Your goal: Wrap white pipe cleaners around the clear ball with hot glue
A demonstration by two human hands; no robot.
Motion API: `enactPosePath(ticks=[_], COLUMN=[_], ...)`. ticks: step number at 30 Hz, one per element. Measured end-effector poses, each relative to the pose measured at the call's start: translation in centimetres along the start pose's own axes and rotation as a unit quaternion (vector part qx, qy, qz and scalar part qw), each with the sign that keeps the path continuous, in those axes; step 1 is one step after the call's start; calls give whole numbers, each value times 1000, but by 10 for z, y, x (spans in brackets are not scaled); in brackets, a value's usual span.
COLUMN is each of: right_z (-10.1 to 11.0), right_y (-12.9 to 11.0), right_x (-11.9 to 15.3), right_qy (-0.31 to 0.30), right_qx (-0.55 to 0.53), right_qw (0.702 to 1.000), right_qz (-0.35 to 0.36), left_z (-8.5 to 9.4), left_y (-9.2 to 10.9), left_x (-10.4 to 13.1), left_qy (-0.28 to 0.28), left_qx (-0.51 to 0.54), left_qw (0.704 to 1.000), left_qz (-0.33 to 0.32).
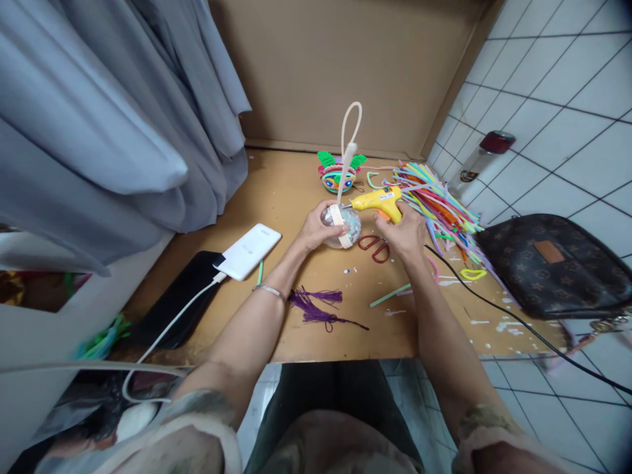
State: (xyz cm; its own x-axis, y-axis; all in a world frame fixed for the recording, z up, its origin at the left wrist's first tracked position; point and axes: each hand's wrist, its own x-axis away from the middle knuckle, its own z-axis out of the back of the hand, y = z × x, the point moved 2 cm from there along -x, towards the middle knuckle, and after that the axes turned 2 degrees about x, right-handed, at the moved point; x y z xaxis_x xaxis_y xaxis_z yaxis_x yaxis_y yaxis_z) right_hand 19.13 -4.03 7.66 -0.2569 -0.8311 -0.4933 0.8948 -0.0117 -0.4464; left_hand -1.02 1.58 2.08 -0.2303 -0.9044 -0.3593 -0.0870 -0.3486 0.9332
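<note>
My left hand (320,227) is closed around a clear, round ball (351,225) with a cream strip (338,214) running over it. A white rod (346,172) with a cord loop on top rises just behind the ball; I cannot tell whether it is attached. Gripped in my right hand (407,230) is a yellow hot glue gun (376,199) with an orange trigger. Its nozzle points left, at the upper side of the ball near the strip. Red-handled scissors (379,249) lie between my hands, their blades mostly hidden.
A colourful animal-face ornament (338,176) stands behind the ball. Pipe cleaners (439,201) are heaped right, beside a brown bag (557,270). Purple tassels (320,309) lie in front. A white power bank (251,251) overlaps a black phone-like slab (180,303). A black cable (494,304) crosses the right side.
</note>
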Motion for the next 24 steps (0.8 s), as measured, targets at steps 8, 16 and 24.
enactPosePath(ticks=[8,16,24], right_z=[2,-2,-3], right_y=[1,0,2], right_x=[-1,-1,-1], right_qy=[7,1,-42], right_qx=[-6,16,12], right_qw=[1000,1000,999], right_qz=[2,-5,-17], left_z=[0,-1,-2], left_y=[1,1,3], left_x=[0,0,0], left_qy=[7,4,-3], left_qx=[7,1,-2], left_qw=[1000,1000,1000], left_qz=[10,11,16])
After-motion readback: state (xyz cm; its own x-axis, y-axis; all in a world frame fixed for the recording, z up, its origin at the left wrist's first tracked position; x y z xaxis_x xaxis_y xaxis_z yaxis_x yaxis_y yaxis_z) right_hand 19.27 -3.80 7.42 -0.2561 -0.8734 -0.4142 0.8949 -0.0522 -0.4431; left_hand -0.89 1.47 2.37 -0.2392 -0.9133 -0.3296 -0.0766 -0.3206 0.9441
